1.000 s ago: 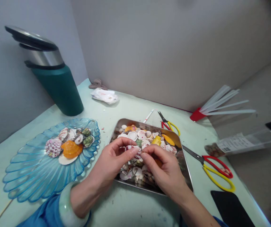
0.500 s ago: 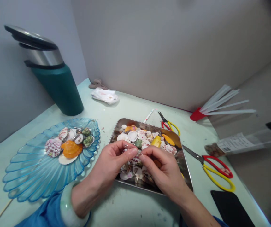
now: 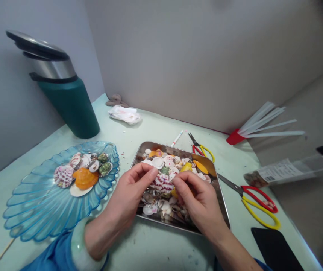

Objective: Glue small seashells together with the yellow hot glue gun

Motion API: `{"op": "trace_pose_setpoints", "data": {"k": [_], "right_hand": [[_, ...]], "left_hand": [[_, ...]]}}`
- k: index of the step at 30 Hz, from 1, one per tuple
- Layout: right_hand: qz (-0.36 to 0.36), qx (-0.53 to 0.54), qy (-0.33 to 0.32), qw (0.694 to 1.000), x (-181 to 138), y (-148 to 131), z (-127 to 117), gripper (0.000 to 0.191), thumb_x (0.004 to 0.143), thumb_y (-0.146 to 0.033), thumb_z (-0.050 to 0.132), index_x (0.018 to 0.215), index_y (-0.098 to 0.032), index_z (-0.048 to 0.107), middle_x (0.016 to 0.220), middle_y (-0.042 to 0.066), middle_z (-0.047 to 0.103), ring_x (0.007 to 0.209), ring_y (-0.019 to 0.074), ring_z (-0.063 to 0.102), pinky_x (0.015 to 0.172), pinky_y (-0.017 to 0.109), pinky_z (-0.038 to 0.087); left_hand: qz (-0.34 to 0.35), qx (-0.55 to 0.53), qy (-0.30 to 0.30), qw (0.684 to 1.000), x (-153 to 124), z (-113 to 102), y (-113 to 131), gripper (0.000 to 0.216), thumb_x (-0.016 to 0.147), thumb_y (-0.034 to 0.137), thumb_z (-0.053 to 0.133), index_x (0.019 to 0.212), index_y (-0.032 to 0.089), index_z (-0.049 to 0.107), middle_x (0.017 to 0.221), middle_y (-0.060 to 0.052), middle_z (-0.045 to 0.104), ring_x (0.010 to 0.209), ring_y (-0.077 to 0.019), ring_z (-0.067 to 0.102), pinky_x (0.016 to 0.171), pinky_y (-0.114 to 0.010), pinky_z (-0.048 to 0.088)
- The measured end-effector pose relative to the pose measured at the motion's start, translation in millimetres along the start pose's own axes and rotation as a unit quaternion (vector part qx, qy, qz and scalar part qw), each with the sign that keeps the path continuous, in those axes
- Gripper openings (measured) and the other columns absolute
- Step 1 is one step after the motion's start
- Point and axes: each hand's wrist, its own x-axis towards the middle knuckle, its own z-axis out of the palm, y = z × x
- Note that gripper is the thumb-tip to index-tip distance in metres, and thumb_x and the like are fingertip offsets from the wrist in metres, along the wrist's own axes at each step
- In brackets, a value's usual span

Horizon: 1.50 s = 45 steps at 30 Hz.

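My left hand (image 3: 130, 190) is closed in a pinch of thumb and forefinger above a metal tray (image 3: 223, 203) of seashells. Facing it, my right hand (image 3: 200, 201) also pinches, its fingertips a short way off. What they hold is too small and thin to make out. Between and below the fingertips lies a white and purple striped shell (image 3: 162, 183). Around it in the tray are white shells, a green shell (image 3: 165, 171), a yellow piece (image 3: 186, 167) and an orange shell (image 3: 201, 166). Part of the tray is hidden under my hands.
Left, a blue shell-shaped dish (image 3: 45, 210) bears an orange scallop shell (image 3: 85, 178) and several others. Behind stands a green bottle (image 3: 71, 107). To the right are large scissors (image 3: 258, 199), a black flat object (image 3: 274, 246), small scissors (image 3: 202, 147) and a red cup (image 3: 236, 136) of white sticks.
My fingertips have moved apart from nearly touching, the left one up and leftward, the right one to the right. The striped shell between them now shows more fully.
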Motion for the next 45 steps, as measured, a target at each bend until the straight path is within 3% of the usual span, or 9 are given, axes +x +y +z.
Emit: {"op": "trace_pose_setpoints", "data": {"k": [9,18,31,40,45], "right_hand": [[0.024,0.005,0.037,0.999,2.5,1.5,-0.5,0.025,0.092,-0.037,0.053,0.072,-0.021,0.056,0.059,-0.004,0.048,0.053,0.0114,0.044,0.052,0.024,0.036],[0.021,-0.01,0.034,0.999,1.1,3.6,-0.8,0.029,0.093,-0.038,0.051,0.07,-0.021,0.053,0.058,-0.005,0.043,0.053,0.0109,0.04,0.051,0.024,0.033],[0.009,-0.029,0.052,0.998,0.2,1.4,-0.3,0.029,0.095,-0.034,0.048,0.069,-0.021,0.049,0.059,-0.005,0.042,0.056,0.0114,0.04,0.054,0.024,0.033],[-0.006,-0.014,0.067,0.998,0.4,3.5,0.2,0.021,0.093,-0.031,0.053,0.075,-0.021,0.056,0.064,-0.004,0.05,0.058,0.0117,0.046,0.055,0.024,0.037],[-0.012,-0.007,0.066,0.998,0.7,3.7,1.0,0.013,0.091,-0.029,0.056,0.081,-0.022,0.059,0.072,-0.001,0.057,0.062,0.0135,0.051,0.057,0.025,0.041]], "left_hand": [[0.012,0.027,0.007,1.0,-0.8,-2.7,0.2,0.019,0.073,0.035,0.075,0.077,0.017,0.069,0.073,0.0,0.065,0.068,-0.0107,0.055,0.066,-0.022,0.042],[0.005,0.032,0.01,0.999,0.3,-1.9,0.9,0.021,0.071,0.035,0.077,0.08,0.016,0.073,0.081,-0.003,0.071,0.076,-0.0145,0.058,0.072,-0.025,0.044],[-0.011,0.018,-0.011,1.0,-2.6,-2.2,-0.1,0.021,0.074,0.037,0.074,0.077,0.016,0.071,0.069,0.0,0.067,0.064,-0.0101,0.055,0.062,-0.02,0.043],[0.009,0.042,0.029,0.999,-0.9,-0.9,2.1,0.02,0.071,0.033,0.076,0.08,0.016,0.072,0.075,-0.001,0.068,0.069,-0.0114,0.055,0.066,-0.021,0.041],[0.021,0.043,0.038,0.998,-2.2,1.3,4.9,0.017,0.071,0.029,0.076,0.081,0.017,0.07,0.066,0.002,0.062,0.062,-0.0099,0.051,0.062,-0.021,0.039]]}}
